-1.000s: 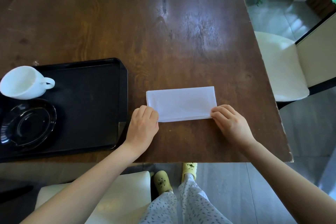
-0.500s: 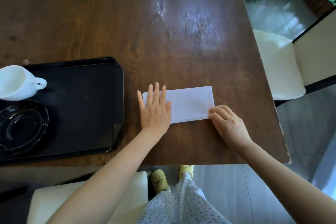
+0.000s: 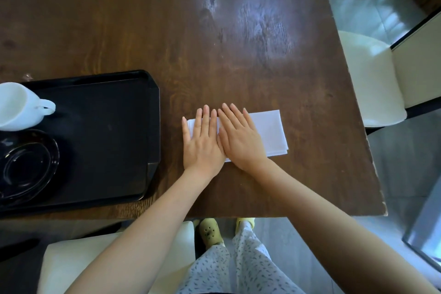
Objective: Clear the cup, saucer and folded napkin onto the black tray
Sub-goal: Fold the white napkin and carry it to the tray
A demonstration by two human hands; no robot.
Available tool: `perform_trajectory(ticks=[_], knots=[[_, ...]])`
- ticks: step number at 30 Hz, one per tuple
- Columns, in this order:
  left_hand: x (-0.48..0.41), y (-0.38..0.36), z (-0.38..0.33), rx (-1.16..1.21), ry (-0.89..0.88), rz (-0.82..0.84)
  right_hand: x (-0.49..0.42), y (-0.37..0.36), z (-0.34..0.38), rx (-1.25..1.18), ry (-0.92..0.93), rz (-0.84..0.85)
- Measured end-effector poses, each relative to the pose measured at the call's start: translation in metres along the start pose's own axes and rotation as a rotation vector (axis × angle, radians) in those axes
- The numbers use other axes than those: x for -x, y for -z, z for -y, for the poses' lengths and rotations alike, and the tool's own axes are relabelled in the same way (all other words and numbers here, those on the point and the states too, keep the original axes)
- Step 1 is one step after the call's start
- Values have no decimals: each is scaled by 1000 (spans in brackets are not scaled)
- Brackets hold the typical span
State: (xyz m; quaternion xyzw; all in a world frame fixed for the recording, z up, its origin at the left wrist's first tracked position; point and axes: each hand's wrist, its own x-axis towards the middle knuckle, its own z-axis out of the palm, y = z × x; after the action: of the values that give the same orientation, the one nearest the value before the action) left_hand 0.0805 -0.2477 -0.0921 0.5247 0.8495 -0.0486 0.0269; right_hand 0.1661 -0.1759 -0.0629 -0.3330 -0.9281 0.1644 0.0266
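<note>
A white folded napkin (image 3: 270, 131) lies flat on the dark wooden table (image 3: 214, 31), right of the black tray (image 3: 107, 131). My left hand (image 3: 202, 143) rests palm down on the napkin's left end, fingers spread. Beside it, my right hand (image 3: 239, 138) presses flat on the napkin's middle; the two hands touch. Only the napkin's right part shows. On the tray's left side a white cup (image 3: 19, 106) stands at the back, with a black saucer (image 3: 26, 164) in front of it.
The table's near edge runs just below my wrists, and its right edge is close to the napkin. A cream chair (image 3: 372, 83) stands at the right side, another cream seat (image 3: 114, 265) below the near edge. Plants sit at the far right.
Both hands went from pinching the napkin's near corners to lying flat on it. The left flattened first, then the right slid left onto the middle beside it.
</note>
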Motion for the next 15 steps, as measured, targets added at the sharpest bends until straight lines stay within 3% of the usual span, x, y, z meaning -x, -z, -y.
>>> perform_trajectory(ticks=[6, 15], knots=[[0, 8, 7, 121, -6, -15, 4, -14, -16, 72, 27, 25], [0, 6, 11, 135, 10, -18, 20, -4, -58, 161, -79, 5]])
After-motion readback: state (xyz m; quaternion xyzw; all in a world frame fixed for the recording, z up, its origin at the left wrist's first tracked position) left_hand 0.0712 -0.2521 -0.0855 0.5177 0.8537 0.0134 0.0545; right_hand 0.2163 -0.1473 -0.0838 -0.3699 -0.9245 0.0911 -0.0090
